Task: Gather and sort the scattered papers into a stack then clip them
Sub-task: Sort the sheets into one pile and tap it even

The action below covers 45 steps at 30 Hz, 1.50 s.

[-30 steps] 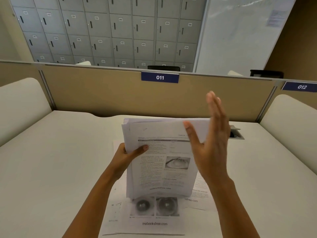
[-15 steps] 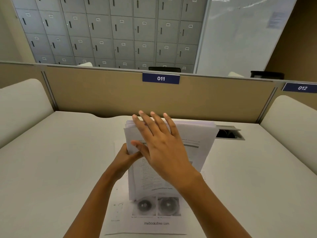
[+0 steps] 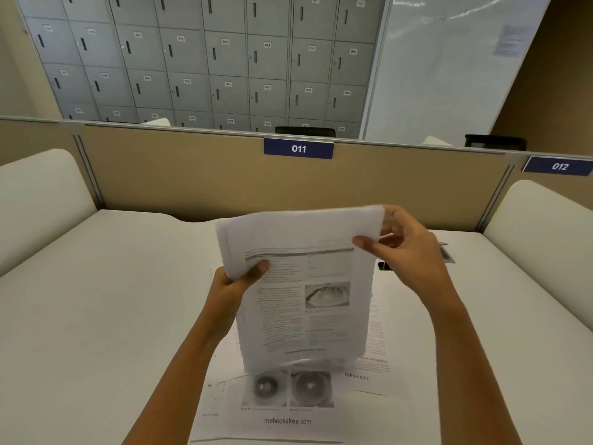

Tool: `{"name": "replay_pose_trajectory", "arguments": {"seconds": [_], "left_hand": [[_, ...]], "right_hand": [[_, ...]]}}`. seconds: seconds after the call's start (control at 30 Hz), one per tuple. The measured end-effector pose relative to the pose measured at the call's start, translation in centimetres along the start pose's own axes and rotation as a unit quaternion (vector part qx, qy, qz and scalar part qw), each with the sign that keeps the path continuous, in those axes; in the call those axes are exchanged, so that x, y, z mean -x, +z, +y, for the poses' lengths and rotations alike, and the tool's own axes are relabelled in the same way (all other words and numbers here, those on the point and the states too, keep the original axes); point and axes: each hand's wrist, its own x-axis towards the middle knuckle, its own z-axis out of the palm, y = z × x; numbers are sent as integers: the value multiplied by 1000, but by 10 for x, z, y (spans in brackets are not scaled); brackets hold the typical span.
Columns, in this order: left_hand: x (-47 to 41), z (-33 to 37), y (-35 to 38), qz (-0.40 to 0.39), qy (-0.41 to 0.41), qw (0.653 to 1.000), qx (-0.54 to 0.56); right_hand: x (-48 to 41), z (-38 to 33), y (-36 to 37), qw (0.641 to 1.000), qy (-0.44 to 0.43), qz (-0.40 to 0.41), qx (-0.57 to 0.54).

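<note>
I hold a stack of printed papers upright, its lower edge standing on the loose sheets below. My left hand grips the stack's left edge, thumb on the front page. My right hand pinches the top right corner, thumb in front and fingers behind. Loose printed sheets lie flat on the white desk under the stack, one showing two round eye pictures. A black binder clip peeks out on the desk just behind the stack's right edge, mostly hidden.
A tan partition with the label 011 closes off the back of the desk. White padded side panels stand left and right. A cable opening sits in the desk behind my right hand. Grey lockers fill the far wall.
My right hand went from an open palm beside the stack, across its front, to pinching the top right corner. The stack now leans more to the right. My left hand kept its grip.
</note>
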Motion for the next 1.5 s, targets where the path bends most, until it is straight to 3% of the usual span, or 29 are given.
{"name": "replay_pose_trajectory", "arguments": {"seconds": [0.07,0.13,0.23,0.3,0.37,0.47,0.63,0.77,0.87,0.97,1.07,1.17,1.3,1.5], "left_hand": [[-1,6,5,21,26,998,59],[-4,10,7,57,38,990,123],[-8,13,1,101,57,976,186],[-10,11,-4,126,67,967,210],[-9,9,-3,164,54,952,251],[-5,-3,12,203,-16,923,326],[-3,-42,29,224,-129,898,356],[-5,-57,2,294,-181,879,330],[-4,-72,-33,314,-180,901,238],[4,-92,-56,277,-239,931,-3],[14,-101,-57,217,-268,914,-212],[14,-103,-47,160,-256,892,-337],[12,-103,-42,135,-241,866,-416],[-2,-102,-49,175,-271,872,-367]], "right_hand": [[-1,14,3,991,44,-58,-115],[3,31,9,983,78,-101,-135],[10,55,12,985,107,-95,-93],[13,67,13,980,123,-66,-140],[16,75,19,955,142,-30,-258],[25,80,52,889,189,-1,-418],[44,88,108,876,246,-6,-415],[38,111,95,915,252,-35,-314],[33,138,82,930,264,-58,-250],[36,166,78,942,295,-52,-148],[47,184,83,941,329,-39,-75],[52,189,89,945,323,-28,-30],[53,189,98,952,299,-58,28],[46,195,92,939,331,-94,-21]]}}
